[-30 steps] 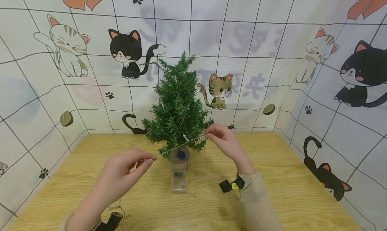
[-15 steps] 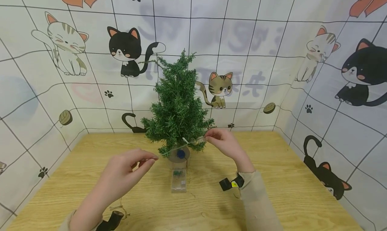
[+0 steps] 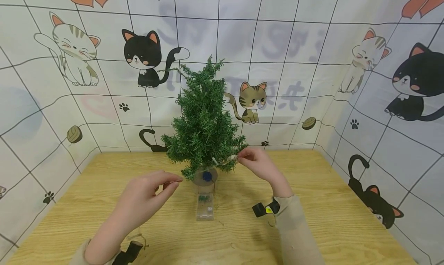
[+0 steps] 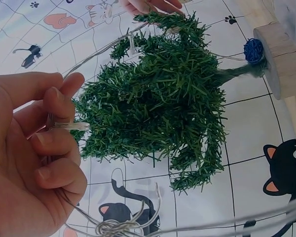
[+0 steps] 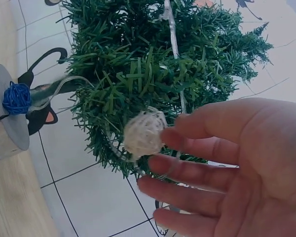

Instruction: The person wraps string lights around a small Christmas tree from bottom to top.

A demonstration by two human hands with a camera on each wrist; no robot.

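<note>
A small green artificial Christmas tree (image 3: 204,122) stands on a round wooden base (image 3: 195,177). My left hand (image 3: 147,191) pinches the thin clear wire of a string light (image 4: 93,58) between thumb and fingertips, left of the tree. More of its wire hangs in a loose bundle (image 4: 113,226) below that hand. At the tree's lower right branches, my right hand (image 3: 261,164) pinches the string light beside a white woven ball (image 5: 145,134), its other fingers spread. A blue woven ball (image 5: 17,98) sits at the foot of the trunk.
In front of the base lies a clear plastic box (image 3: 205,209). A brown twine scrap (image 3: 141,242) lies on the wooden table (image 3: 305,234) near the left wrist. A cat-print cloth (image 3: 284,60) stands close behind and at both sides.
The wire stretched between the hands shows less plainly in front of the tree now. Both hands have shifted only slightly to the right.
</note>
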